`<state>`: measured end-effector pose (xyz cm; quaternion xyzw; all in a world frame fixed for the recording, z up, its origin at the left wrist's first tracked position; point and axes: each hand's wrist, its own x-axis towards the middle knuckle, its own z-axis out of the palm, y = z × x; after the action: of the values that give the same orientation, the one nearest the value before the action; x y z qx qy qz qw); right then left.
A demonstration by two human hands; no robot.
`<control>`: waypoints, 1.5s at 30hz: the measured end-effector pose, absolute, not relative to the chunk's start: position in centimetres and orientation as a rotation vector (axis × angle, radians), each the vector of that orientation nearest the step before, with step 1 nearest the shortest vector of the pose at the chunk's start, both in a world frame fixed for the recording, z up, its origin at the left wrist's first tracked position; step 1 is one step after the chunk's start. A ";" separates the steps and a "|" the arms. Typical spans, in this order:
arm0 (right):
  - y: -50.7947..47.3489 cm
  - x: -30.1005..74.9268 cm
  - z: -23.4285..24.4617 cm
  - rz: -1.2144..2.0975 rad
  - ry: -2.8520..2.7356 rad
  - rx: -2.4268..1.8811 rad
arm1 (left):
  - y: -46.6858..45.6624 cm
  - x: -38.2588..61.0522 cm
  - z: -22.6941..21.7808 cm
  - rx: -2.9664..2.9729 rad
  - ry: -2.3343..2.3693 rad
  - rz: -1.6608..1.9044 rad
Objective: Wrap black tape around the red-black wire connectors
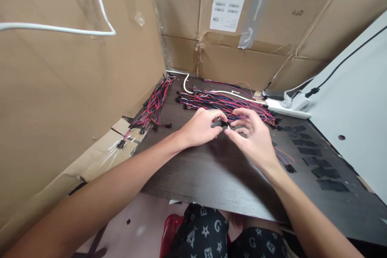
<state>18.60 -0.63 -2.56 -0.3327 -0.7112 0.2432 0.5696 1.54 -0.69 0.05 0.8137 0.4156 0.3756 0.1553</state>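
Observation:
My left hand (205, 127) is closed, thumb and fingers pinching a small black piece (224, 124) that looks like tape, with a bit of white at its edge. Facing it, my right hand (255, 137) curls inward, its thumb and a bent finger closed on the piece's near end, its index finger raised. The fingers partly hide the piece. Just beyond both hands lies a wide bundle of red, black and blue wires (211, 100) with black connectors. A smaller wire group (286, 161) with a black plug shows beside my right wrist.
Another wire bundle (155, 102) lies at the left against a cardboard wall (75, 68). Black tape pieces (326, 172) stick to the dark table (211, 177) at right. A white power strip (287, 109) stands at the back right by a white panel (356, 100). A white cable (60, 28) hangs upper left.

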 end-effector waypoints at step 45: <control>0.0 18.5 -2.5 0.545 -1.793 -0.994 | -1.4 2.1 0.6 2.332 1.426 0.933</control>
<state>18.45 0.03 -2.46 -0.4091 -0.7375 0.2240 0.4884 2.14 -1.38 0.62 0.8009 0.4897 0.3205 0.1266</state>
